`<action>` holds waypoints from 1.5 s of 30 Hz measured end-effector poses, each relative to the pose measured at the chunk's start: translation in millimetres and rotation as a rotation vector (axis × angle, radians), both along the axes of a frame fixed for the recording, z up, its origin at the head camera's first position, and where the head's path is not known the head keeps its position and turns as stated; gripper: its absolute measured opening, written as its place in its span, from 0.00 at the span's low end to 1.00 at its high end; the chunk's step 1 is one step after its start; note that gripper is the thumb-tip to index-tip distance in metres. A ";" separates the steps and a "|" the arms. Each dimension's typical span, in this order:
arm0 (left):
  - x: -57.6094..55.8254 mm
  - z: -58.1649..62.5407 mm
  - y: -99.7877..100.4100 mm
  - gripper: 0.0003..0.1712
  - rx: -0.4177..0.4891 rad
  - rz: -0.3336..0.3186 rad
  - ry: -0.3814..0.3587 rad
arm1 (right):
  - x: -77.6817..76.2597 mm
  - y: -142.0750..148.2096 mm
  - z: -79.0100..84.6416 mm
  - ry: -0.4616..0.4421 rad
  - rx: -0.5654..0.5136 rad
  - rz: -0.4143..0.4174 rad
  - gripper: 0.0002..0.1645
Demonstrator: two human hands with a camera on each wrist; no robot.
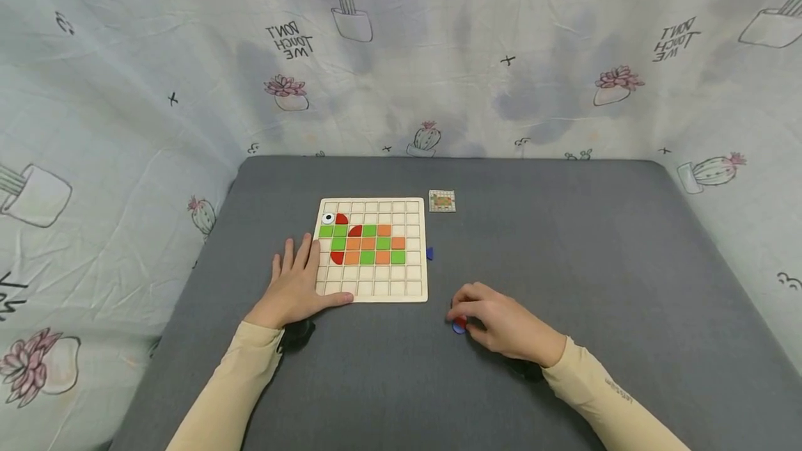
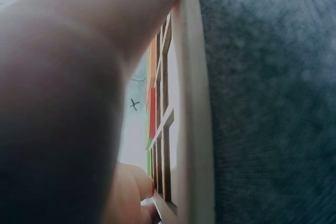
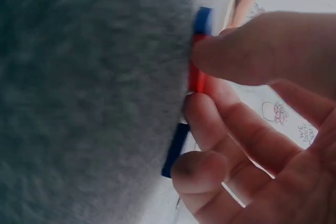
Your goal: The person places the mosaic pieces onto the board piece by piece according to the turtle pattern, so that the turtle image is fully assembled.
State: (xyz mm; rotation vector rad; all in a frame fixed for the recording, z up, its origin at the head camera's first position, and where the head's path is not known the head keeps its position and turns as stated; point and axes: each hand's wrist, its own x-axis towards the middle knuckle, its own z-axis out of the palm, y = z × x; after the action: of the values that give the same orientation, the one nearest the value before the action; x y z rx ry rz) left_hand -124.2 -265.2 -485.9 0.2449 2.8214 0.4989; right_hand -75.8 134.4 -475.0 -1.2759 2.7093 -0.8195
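Observation:
A pale wooden grid board [image 1: 382,289] bears square green and orange tiles [image 1: 368,244], several rounded red tiles [image 1: 356,231] and an eye tile [image 1: 328,218] in its cells. My left hand [image 1: 294,292] lies with its fingers spread along the board's left side, the thumb touching the front edge. To the right of the board, my right hand [image 1: 504,322] pinches a small red tile [image 3: 197,72] between thumb and fingers, close to the table. A blue tile [image 3: 203,20] adjoins the red one; whether it is gripped too, I cannot tell.
Beside the board's right edge lies another blue piece [image 1: 429,253]. A small pattern card [image 1: 442,201] rests past the board's back right corner. The grey table [image 1: 564,228] meets a printed cloth [image 1: 438,54] at the back and sides.

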 end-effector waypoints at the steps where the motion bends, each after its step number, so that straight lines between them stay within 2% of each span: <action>1: 0.9 -0.8 -0.9 0.79 -0.001 0.001 -0.001 | 0.5 -0.6 -1.2 0.007 -0.006 0.003 0.19; 13: 11.2 -2.8 -4.6 0.78 -0.010 -0.005 0.025 | 7.1 -6.0 -10.5 0.030 0.000 -0.026 0.11; 29: 6.5 -3.4 -3.8 0.79 -0.002 -0.004 0.019 | 5.0 -7.1 -11.2 0.070 -0.017 -0.062 0.12; 35: 3.8 -3.1 -1.2 0.79 0.006 -0.002 0.014 | 2.6 -6.4 -11.4 0.111 -0.020 -0.091 0.15; 40: 1.2 -3.2 -0.6 0.79 -0.002 -0.003 0.008 | 1.5 -5.1 -11.7 0.149 -0.024 -0.106 0.13; 45: 0.4 -2.6 0.2 0.79 0.003 -0.002 0.008 | -0.4 -4.3 -9.2 0.129 -0.022 -0.099 0.13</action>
State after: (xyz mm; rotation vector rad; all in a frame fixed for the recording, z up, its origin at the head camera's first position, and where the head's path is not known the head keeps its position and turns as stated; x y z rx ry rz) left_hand -123.9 -264.9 -488.5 0.2504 2.8277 0.5034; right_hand -76.2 130.1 -484.2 -1.2493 2.8935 -0.8043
